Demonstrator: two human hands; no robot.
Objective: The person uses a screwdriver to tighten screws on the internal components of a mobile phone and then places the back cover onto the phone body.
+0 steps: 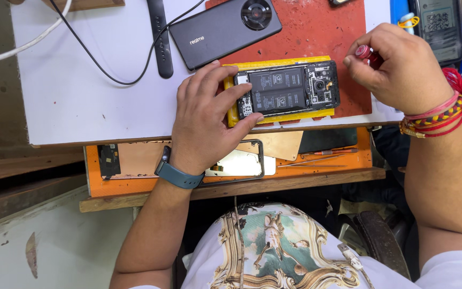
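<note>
Hands at work over an opened smartphone. Left hand, with a teal band at the wrist, lies at centre frame with fingers spread; thumb and fingertips press on the near end of the opened black smartphone with its back cover removed, judged to be steadying it against sliding. Right hand, at upper right, wearing red and yellow thread bracelets, is curled with thumb and forefinger pinching the red-capped handle of a small screwdriver; the tip is hidden behind the hand, so contact with the phone cannot be told.

The phone lies flat, battery and camera module upward, on a yellow rectangular holder, which rests on a red-orange work mat on the white desk (the mat presumably gives grip and keeps small parts visible).

Surroundings: a second, closed dark grey smartphone with a round camera ring lies tilted at upper centre, just beyond the open one; a black strap and a thin black cable lie to its left, a white cable at upper left. Below the desk edge an orange tray carries a detached phone frame, a small black component and thin metal tweezers. Nothing lies between the right hand and the camera end of the phone.
</note>
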